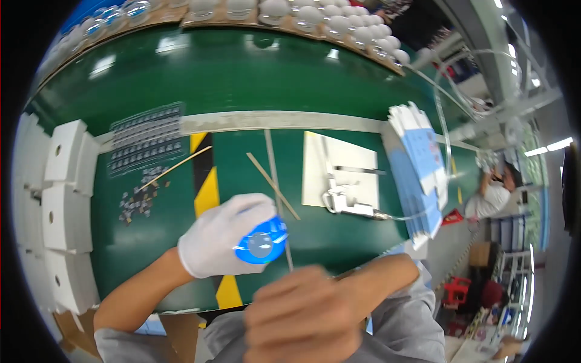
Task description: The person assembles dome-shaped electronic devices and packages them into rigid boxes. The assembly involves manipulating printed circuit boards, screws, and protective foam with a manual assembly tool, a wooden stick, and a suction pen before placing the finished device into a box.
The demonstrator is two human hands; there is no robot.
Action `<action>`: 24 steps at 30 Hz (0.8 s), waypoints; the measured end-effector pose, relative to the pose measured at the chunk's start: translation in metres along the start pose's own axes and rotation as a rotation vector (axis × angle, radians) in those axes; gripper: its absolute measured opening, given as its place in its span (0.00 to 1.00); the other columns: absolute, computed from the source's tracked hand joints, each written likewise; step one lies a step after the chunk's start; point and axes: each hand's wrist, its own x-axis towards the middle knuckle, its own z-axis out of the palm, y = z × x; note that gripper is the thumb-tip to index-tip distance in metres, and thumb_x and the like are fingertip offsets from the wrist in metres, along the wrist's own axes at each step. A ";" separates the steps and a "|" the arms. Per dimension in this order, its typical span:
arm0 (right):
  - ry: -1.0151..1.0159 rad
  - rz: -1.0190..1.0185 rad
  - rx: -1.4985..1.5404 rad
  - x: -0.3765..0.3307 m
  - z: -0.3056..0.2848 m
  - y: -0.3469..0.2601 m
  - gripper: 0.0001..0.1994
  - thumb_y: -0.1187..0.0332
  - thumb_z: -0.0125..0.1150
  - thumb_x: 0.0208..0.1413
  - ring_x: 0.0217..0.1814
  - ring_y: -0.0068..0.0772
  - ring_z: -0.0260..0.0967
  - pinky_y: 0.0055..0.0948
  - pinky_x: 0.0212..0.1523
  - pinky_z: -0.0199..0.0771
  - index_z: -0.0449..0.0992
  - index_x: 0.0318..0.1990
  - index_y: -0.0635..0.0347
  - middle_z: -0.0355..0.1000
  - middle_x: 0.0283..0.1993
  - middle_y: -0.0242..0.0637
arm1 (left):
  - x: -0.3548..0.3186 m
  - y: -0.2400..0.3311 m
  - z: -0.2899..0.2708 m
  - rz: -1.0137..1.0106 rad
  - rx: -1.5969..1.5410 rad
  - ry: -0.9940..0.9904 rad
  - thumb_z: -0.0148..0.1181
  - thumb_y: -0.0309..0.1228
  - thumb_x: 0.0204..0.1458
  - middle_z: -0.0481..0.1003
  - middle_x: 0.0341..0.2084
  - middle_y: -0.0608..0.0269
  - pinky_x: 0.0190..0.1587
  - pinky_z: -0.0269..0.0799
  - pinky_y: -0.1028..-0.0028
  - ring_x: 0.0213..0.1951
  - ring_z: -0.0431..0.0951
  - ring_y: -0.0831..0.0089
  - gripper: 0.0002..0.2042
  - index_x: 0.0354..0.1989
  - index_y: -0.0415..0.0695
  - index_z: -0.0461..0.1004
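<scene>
Near the lower middle of the frame, the left hand, in a white glove, is wrapped around a blue round part with a clear domed face, grasping it above the green worktop. The bare right hand sits blurred at the bottom centre, fingers curled in; whether it holds anything cannot be told. A thin rod runs down the middle of the frame toward the two hands. Left of the gloved hand lie small grey pieces scattered on the worktop, with a sheet of similar pieces above them. A white panel with a metal tool lies at centre right, beside a stack of flat cartons. White bulbs line the upper edge.
</scene>
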 end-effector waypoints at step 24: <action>-0.382 0.143 -0.524 0.028 0.013 0.187 0.07 0.71 0.70 0.53 0.43 0.37 0.75 0.33 0.39 0.76 0.81 0.39 0.55 0.75 0.39 0.33 | -0.016 -0.004 0.015 0.099 -0.001 -0.056 0.70 0.32 0.46 0.71 0.49 0.57 0.42 0.81 0.61 0.43 0.80 0.58 0.27 0.57 0.48 0.70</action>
